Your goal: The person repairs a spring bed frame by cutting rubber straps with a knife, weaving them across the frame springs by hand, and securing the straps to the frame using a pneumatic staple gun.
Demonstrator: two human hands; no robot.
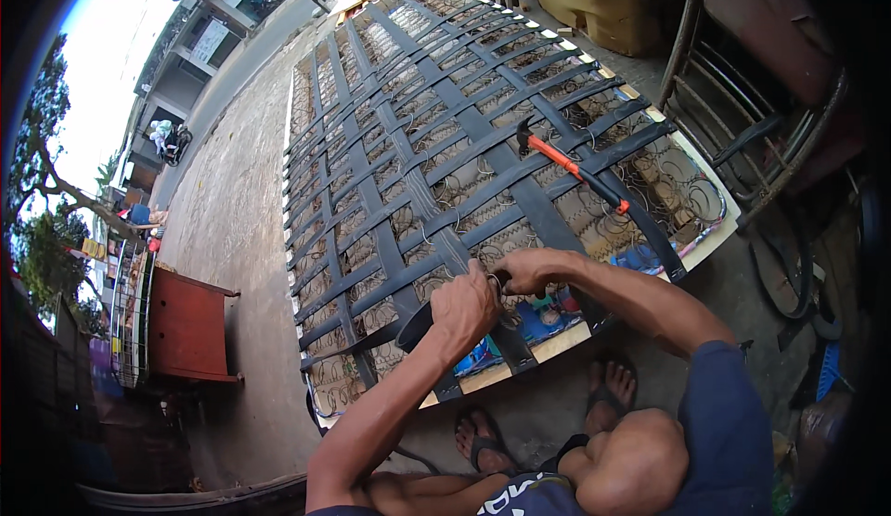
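Observation:
A wide frame of coil springs lies in front of me, crossed by a woven lattice of black straps. Near its close edge, my left hand is closed around a black strap, with a dark loop of it showing beside the wrist. Right beside it, my right hand has its fingers curled in on the same strap; their tips are partly hidden. A hammer with an orange and black handle rests on the straps, beyond my right hand.
Metal chair frames and a yellowish box-like piece stand along the right. Loose black strips hang near a blue-handled tool. A red cabinet stands to the left on the pavement; a motorbike is farther off.

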